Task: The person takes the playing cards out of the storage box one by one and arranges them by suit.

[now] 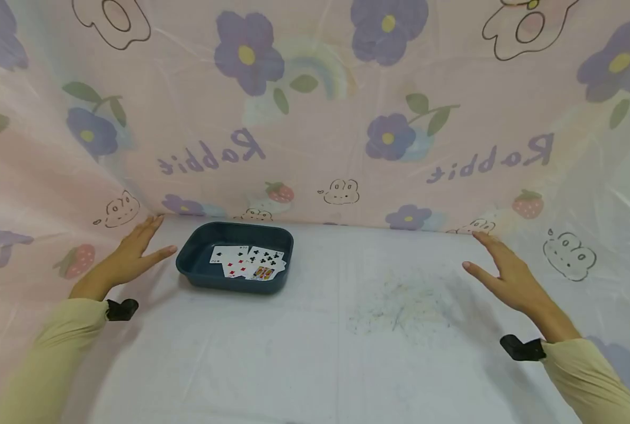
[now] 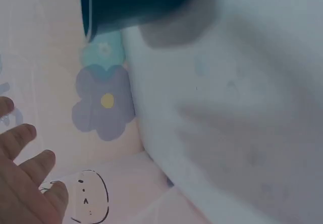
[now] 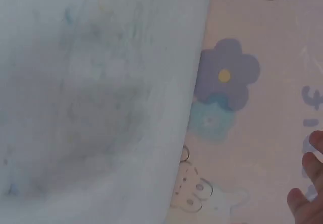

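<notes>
A dark teal plastic tray [image 1: 204, 277] stands at the back left of the white table, and its wall [image 2: 131, 7] shows at the top of the left wrist view. Several playing cards [image 1: 248, 262] lie face up and overlapping inside it, clubs, diamonds and a picture card among them. Just left of the tray, my left hand [image 1: 129, 256] is held with fingers extended and thumb apart, holding nothing. Far to the right, over the table's right side, my right hand [image 1: 511, 277] has its fingers stretched forward and thumb spread, also holding nothing.
A pink curtain [image 1: 315, 135] printed with flowers, rabbits and strawberries rises behind the white table [image 1: 294, 353] and along both sides. Greyish-green smudges [image 1: 405, 309] mark the tabletop right of centre. Black bands [image 1: 521, 348] sit at both wrists.
</notes>
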`<state>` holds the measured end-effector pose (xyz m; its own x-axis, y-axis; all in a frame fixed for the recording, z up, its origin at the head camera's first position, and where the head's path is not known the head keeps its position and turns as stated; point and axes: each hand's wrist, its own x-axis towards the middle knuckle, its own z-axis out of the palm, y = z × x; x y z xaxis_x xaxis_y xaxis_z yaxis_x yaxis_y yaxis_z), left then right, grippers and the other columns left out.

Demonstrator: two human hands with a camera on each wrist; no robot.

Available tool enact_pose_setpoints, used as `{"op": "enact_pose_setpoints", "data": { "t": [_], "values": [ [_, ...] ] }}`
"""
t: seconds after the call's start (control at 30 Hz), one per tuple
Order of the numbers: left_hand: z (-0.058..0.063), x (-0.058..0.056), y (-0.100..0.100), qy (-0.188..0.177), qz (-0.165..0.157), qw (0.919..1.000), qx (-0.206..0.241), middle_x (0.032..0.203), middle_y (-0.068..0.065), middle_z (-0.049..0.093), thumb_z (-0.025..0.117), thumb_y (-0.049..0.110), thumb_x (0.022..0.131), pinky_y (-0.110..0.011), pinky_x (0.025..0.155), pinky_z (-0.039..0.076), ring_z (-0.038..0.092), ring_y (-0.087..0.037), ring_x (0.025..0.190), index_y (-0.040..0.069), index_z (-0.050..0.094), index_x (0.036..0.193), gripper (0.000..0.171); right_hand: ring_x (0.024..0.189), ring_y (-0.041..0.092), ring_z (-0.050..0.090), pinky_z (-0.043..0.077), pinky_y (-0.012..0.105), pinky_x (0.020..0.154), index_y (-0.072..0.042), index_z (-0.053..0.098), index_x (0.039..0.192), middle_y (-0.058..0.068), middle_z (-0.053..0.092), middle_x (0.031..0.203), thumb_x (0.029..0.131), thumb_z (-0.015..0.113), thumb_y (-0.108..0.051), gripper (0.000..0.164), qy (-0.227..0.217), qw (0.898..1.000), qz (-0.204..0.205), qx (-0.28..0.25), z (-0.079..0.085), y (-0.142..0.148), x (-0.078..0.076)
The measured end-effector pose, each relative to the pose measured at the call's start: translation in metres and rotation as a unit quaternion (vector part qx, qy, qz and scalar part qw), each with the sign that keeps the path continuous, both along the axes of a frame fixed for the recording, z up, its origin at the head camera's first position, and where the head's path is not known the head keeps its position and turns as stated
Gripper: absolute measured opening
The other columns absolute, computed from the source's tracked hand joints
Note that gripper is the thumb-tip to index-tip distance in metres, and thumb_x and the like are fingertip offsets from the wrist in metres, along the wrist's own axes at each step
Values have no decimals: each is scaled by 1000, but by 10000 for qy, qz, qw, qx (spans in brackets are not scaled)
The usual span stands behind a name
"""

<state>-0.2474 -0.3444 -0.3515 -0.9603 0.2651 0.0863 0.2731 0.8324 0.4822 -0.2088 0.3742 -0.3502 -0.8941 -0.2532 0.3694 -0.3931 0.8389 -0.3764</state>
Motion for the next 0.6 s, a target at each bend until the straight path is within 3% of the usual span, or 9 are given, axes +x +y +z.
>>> {"op": "enact_pose_setpoints", "data": {
  "t": [0.13, 0.3, 0.4, 0.5, 0.6],
  "values": [
    [-3, 2, 2, 178, 180, 9992, 319, 155, -31, 0, 50, 41, 100, -68, 104, 7, 2, -51, 139, -1, 4, 154, 82, 131, 51, 30, 28, 72, 90, -9, 33, 151, 25, 33, 148, 95, 62, -26, 65, 153, 9994, -73, -311, 7, -12, 4],
    [-5, 8, 3, 231, 280, 9964, 770, 154, -31, 9, 44, 38, 103, -69, 101, 16, 14, -56, 135, -1, 8, 154, 74, 128, 47, 38, 30, 67, 95, -9, 41, 147, 22, 44, 143, 97, 59, -23, 55, 431, 9953, -151, -858, 12, -28, 3],
    [-6, 10, 5, 238, 391, 9938, 1012, 152, -34, 14, 41, 39, 103, -72, 97, 19, 19, -59, 131, 3, 11, 155, 70, 127, 27, 45, 35, 41, 103, -9, 46, 144, 18, 51, 138, 98, 59, -22, 50, 607, 9913, -163, -1159, 13, -39, 2],
    [-6, 11, 7, 203, 569, 9895, 1313, 151, -35, 17, 38, 41, 104, -73, 95, 21, 22, -58, 131, 7, 15, 155, 66, 121, 1, 47, 32, 14, 96, -11, 48, 143, 15, 55, 134, 98, 59, -20, 47, 709, 9874, -108, -1408, 13, -49, 1],
    [-6, 10, 10, 264, 696, 9826, 1704, 154, -27, 17, 40, 41, 103, -72, 95, 24, 24, -53, 134, 10, 20, 155, 64, 114, -10, 45, 32, 8, 91, -11, 49, 142, 14, 57, 132, 98, 60, -19, 46, 735, 9842, -21, -1610, 14, -59, 0]
  ]
}}
